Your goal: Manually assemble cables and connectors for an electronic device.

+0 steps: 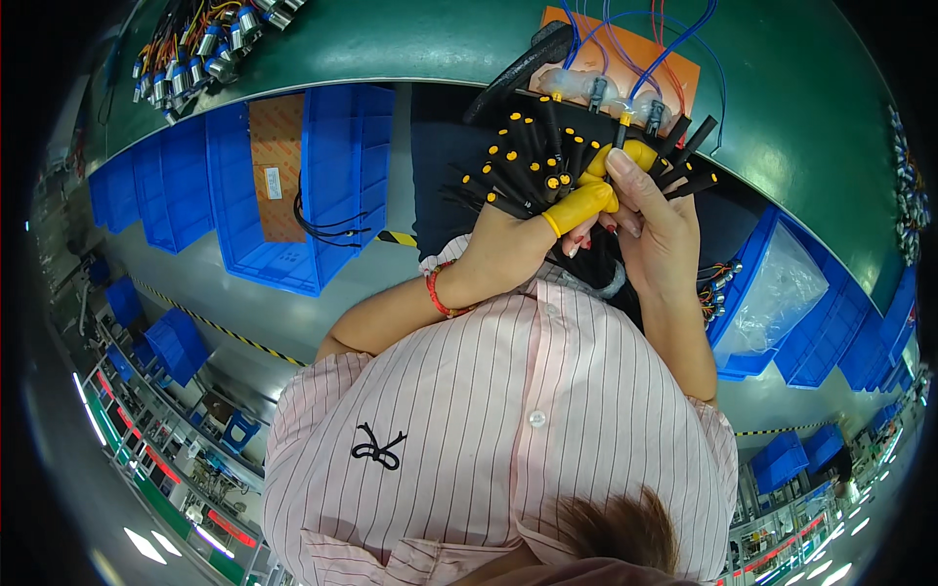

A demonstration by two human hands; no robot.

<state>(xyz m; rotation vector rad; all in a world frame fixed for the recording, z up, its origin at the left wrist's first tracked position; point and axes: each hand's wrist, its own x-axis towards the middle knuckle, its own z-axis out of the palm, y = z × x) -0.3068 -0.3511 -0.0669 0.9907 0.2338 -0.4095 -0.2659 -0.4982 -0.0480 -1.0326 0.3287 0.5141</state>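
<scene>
Both hands meet at the front edge of the green table, among a bundle of black cables (508,176) with yellow ends. My left hand (532,230) wears yellow finger cots on its thumb and a finger, and is closed at a single black cable (618,139). With its thumb pressed on the same cable, my right hand (657,230) is closed too. The cable's yellow tip (625,118) points up at a clear connector fixture (586,86) on an orange board (674,70). The lower part of the cable is hidden behind my fingers.
Blue and red wires (674,44) run from the fixture across the green table (391,44). A black strap-like piece (518,73) lies beside it. Metal connectors with wires (215,49) are heaped at far left. Blue bins (337,186) hang below the table; one at right holds clear plastic (777,288).
</scene>
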